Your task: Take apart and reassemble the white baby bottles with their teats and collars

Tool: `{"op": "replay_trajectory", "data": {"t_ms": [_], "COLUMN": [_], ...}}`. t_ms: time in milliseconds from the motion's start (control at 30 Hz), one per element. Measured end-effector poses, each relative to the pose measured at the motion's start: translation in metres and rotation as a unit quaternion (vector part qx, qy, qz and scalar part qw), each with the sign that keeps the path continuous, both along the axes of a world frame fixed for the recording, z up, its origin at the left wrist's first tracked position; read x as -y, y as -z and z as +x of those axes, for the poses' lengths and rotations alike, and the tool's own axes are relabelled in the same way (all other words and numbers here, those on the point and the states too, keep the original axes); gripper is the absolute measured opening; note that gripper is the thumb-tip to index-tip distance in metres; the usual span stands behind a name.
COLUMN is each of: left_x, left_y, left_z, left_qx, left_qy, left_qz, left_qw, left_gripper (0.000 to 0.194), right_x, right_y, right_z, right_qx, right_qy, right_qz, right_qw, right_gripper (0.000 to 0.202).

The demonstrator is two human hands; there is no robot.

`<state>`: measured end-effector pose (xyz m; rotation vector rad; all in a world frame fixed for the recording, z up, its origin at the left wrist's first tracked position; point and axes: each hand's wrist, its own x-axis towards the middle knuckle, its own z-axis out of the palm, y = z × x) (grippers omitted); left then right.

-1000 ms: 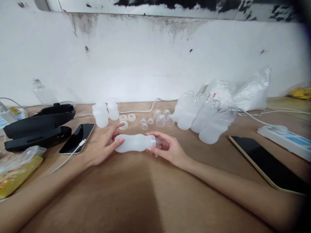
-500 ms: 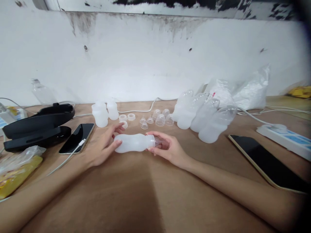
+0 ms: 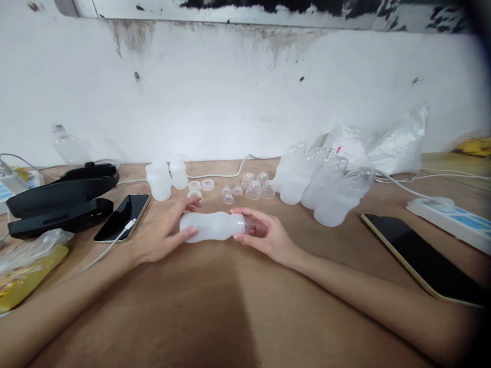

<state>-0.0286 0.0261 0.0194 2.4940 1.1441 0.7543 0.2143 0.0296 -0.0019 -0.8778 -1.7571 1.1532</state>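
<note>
A frosted white baby bottle (image 3: 215, 227) lies sideways between my two hands, its capped end toward the right. My right hand (image 3: 264, 231) wraps its fingers round the collar and the clear cap. At the bottle's base, my left hand (image 3: 171, 227) has its thumb along the near side and its fingers round the far side. Beyond the bottle lie white collar rings (image 3: 207, 185), several clear nipples (image 3: 228, 198) and several clear dome caps (image 3: 253, 190). Open bottle bodies (image 3: 160, 183) stand at the back left. Several capped bottles (image 3: 330, 207) lean together at the back right.
Phones lie on the left (image 3: 121, 219) and right (image 3: 418, 258). A black headset-like item (image 3: 61, 199), a yellow snack bag (image 3: 34, 268) and a clear bottle (image 3: 69, 145) are on the left. A power strip (image 3: 452, 222) and plastic bags (image 3: 399, 143) sit on the right.
My left thumb has slid a little to the right along the bottle, and the hand sits closer round its base. My right hand keeps its hold on the capped end.
</note>
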Motion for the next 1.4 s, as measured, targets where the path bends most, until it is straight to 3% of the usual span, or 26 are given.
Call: {"op": "replay_trajectory", "data": {"t_ms": [67,133,200,300,400,533,633,733,800,867,1067,1200,1233,1300,1333,1400], "left_x": [-0.001,-0.003,-0.004,-0.004,-0.001,0.002,0.001,0.001,0.001,0.001,0.007,0.012,0.012,0.013,0.012,0.011], "left_y": [-0.005,-0.006,-0.002,0.007,0.014,0.016,0.01,0.001,-0.002,-0.001,0.014,0.013,0.012,0.01,0.009,0.009], "left_z": [0.001,0.001,0.0,-0.005,-0.009,-0.01,-0.006,0.0,0.002,0.002,0.002,0.01,0.012,0.014,0.015,0.016], "left_qx": [-0.013,-0.032,-0.042,-0.073,-0.113,-0.096,-0.08,-0.058,-0.066,-0.09,-0.136,-0.035,-0.004,0.042,0.054,0.069], "left_qy": [-0.025,-0.023,0.003,0.025,0.031,0.004,0.034,0.024,0.006,0.003,-0.019,-0.032,-0.046,-0.077,-0.089,-0.107], "left_qz": [-0.078,-0.098,-0.04,0.124,0.188,0.187,0.188,0.108,0.035,0.01,0.14,0.123,0.115,0.104,0.099,0.092], "left_qw": [0.997,0.994,0.998,0.989,0.975,0.978,0.978,0.992,0.997,0.996,0.981,0.991,0.992,0.991,0.99,0.988], "left_gripper": [0.037,0.035,0.04,0.043,0.036,0.033,0.039,0.062,0.058,0.048,0.047,0.045,0.043,0.039,0.037,0.035], "right_x": [0.0,-0.001,-0.001,-0.001,-0.001,-0.003,-0.004,-0.004,-0.004,-0.002,0.002,-0.013,-0.02,-0.035,-0.043,-0.056], "right_y": [0.0,0.0,0.0,0.0,-0.002,-0.003,-0.001,-0.001,-0.001,-0.001,-0.004,-0.017,-0.021,-0.026,-0.027,-0.026], "right_z": [0.0,0.001,0.0,0.0,-0.001,0.0,-0.001,-0.001,0.0,0.0,0.002,0.013,0.017,0.028,0.033,0.043], "right_qx": [0.001,0.006,0.009,0.0,-0.014,-0.033,-0.033,-0.015,0.009,0.036,0.063,0.075,0.079,0.139,0.2,0.338], "right_qy": [0.003,0.004,0.007,0.008,-0.022,-0.076,-0.046,-0.005,0.005,0.008,-0.004,-0.063,-0.052,0.053,0.126,0.244], "right_qz": [0.006,0.008,0.002,-0.019,-0.063,-0.106,-0.084,-0.033,-0.006,0.016,0.041,0.085,0.1,0.162,0.204,0.261], "right_qw": [1.0,1.0,1.0,1.0,0.998,0.991,0.995,0.999,1.0,0.999,0.997,0.992,0.99,0.976,0.95,0.871], "right_gripper": [0.042,0.042,0.041,0.042,0.042,0.039,0.039,0.042,0.042,0.042,0.043,0.035,0.038,0.044,0.044,0.048]}}
